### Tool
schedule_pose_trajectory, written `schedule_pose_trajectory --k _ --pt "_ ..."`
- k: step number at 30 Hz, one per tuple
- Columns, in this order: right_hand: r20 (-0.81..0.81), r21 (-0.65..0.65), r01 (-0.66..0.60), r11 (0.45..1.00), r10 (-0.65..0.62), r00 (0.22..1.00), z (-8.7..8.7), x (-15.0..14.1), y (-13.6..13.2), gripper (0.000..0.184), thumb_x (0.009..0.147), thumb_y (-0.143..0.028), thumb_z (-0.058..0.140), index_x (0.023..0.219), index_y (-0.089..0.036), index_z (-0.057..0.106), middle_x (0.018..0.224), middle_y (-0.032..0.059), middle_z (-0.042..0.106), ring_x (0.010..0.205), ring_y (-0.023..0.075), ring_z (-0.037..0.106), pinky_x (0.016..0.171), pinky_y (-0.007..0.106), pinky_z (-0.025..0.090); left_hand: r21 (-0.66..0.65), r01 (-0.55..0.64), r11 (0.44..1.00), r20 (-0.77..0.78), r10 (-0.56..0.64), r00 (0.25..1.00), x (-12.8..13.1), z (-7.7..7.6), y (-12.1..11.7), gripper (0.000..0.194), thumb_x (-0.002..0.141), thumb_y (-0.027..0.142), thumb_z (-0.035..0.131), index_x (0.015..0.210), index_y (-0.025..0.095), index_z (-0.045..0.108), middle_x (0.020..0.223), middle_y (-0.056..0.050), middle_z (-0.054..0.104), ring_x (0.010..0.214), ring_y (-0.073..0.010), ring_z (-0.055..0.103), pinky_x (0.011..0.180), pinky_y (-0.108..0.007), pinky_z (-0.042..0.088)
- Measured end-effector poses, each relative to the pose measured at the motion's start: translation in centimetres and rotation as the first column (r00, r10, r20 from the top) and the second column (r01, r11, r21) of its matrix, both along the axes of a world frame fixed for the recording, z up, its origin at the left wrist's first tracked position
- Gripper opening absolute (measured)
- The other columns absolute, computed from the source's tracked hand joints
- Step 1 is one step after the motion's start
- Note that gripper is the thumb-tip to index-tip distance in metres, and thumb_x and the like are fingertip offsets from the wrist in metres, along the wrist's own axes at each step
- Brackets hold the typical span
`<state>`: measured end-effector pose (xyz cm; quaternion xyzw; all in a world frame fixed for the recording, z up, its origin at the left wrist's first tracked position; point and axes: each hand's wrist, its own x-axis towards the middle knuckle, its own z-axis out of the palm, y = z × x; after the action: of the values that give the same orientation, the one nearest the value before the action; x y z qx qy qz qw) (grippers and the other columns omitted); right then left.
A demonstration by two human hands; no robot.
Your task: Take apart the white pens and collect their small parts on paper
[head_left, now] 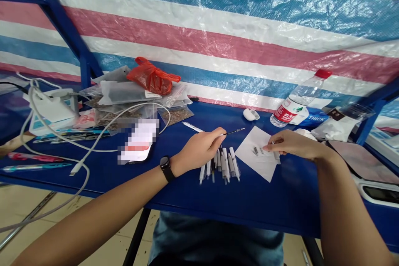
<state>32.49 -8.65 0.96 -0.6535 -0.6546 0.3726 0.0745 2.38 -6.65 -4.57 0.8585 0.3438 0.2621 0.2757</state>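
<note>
My left hand (199, 149), with a dark watch on its wrist, pinches a thin pen refill (234, 131) whose tip points right, over the edge of a white sheet of paper (264, 170). Small dark metal pieces that look like springs (256, 150) lie on the sheet. Over the sheet's right side, my right hand (288, 143) has its thumb and fingertips together beside these pieces. Whatever its fingertips hold is too small to tell. A pale piece shows under that palm. Below my left hand lies a row of white and grey pen barrels (225, 166). Behind it rests a white pen (191, 126).
A phone (140, 143), white cable (90, 149) and several pens (37, 166) lie left. Plastic bags (124, 91) and a red bag (154, 77) are piled behind. A bottle (294, 99), earbud case (251, 114) and scale (366, 162) stand right. Another person's hand (15, 143) shows far left.
</note>
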Motion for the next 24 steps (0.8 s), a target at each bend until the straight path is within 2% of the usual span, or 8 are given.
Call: schedule_pose_trajectory --k 3,7,10,14,16,18,21,24 --pt "0.025 -0.021 -0.056 0.998 0.057 0.998 -0.5 -0.8 0.1 0.064 0.064 -0.076 0.075 0.043 -0.02 0.055 0.047 -0.0013 0.037 0.049 0.0108 0.029 0.05 0.029 0.019 0.005 -0.004 1.0 0.003 0.004 1.0 0.0 0.1 0.0 0.028 0.108 0.036 0.032 0.109 0.02 0.056 0.061 0.006 0.044 0.051 -0.0135 0.043 0.053 -0.027 0.023" --pt "-0.003 0.013 -0.051 0.999 0.051 0.999 -0.6 -0.9 0.1 0.061 0.064 -0.077 0.076 0.047 -0.02 0.062 0.048 -0.0011 0.04 0.049 0.0112 0.03 0.049 0.029 0.02 -0.014 -0.001 1.0 0.011 0.001 1.0 -0.1 0.2 0.1 0.029 0.108 0.037 0.033 0.112 0.02 0.056 0.061 0.006 0.043 0.05 -0.0131 0.042 0.052 -0.027 0.023" --pt "-0.054 0.134 0.106 0.985 -0.1 0.994 -0.6 -0.2 0.1 0.058 0.059 -0.077 0.08 0.057 -0.02 0.072 0.05 0.0004 0.048 0.051 0.0124 0.038 0.05 0.029 0.027 -0.004 -0.012 1.0 0.017 0.012 1.0 -0.1 0.1 0.1 0.028 0.108 0.037 0.034 0.111 0.02 0.056 0.06 0.007 0.044 0.05 -0.0131 0.043 0.052 -0.027 0.024" --pt "-0.257 0.343 0.351 0.871 -0.273 0.927 -0.8 -0.4 0.3 0.06 0.053 -0.075 0.086 0.075 -0.02 0.08 0.065 0.0047 0.065 0.058 0.0157 0.05 0.055 0.031 0.039 -0.006 -0.034 0.999 0.023 0.035 0.999 -0.1 0.0 0.1 0.028 0.108 0.038 0.034 0.112 0.021 0.055 0.06 0.007 0.044 0.049 -0.0133 0.043 0.052 -0.027 0.024" --pt "-0.347 0.367 0.379 0.85 -0.252 0.903 -1.0 -1.5 0.4 0.06 0.052 -0.072 0.088 0.079 -0.02 0.079 0.073 0.0061 0.069 0.062 0.0168 0.055 0.058 0.032 0.043 -0.008 -0.048 0.999 0.026 0.048 0.999 -0.2 0.0 0.2 0.028 0.108 0.039 0.033 0.112 0.021 0.054 0.059 0.007 0.042 0.048 -0.0131 0.042 0.052 -0.027 0.023" --pt "-0.412 0.351 0.352 0.868 -0.195 0.89 -1.2 -3.3 0.4 0.058 0.052 -0.069 0.09 0.079 -0.02 0.077 0.075 0.0055 0.07 0.063 0.0165 0.056 0.059 0.032 0.045 -0.001 -0.063 0.998 0.035 0.063 0.997 -0.2 0.1 0.2 0.027 0.108 0.039 0.032 0.111 0.021 0.052 0.057 0.008 0.04 0.047 -0.013 0.041 0.052 -0.027 0.023" --pt "-0.458 0.3 0.283 0.911 -0.122 0.88 -2.0 -6.7 0.1 0.055 0.054 -0.067 0.09 0.074 -0.02 0.071 0.063 0.0009 0.063 0.055 0.0143 0.051 0.054 0.03 0.041 0.008 -0.084 0.996 0.057 0.083 0.995 -0.2 0.3 0.3 0.022 0.108 0.036 0.032 0.109 0.021 0.048 0.055 0.009 0.037 0.046 -0.0128 0.039 0.053 -0.027 0.023" --pt "-0.466 0.325 0.191 0.926 -0.019 0.884 -2.9 -9.5 -0.4 0.05 0.061 -0.065 0.088 0.075 -0.021 0.067 0.059 -0.0017 0.06 0.054 0.0141 0.05 0.053 0.03 0.04 0.016 -0.105 0.994 0.058 0.104 0.993 -0.3 0.5 0.3 0.018 0.108 0.033 0.032 0.106 0.021 0.046 0.054 0.009 0.035 0.044 -0.0127 0.037 0.053 -0.028 0.021"
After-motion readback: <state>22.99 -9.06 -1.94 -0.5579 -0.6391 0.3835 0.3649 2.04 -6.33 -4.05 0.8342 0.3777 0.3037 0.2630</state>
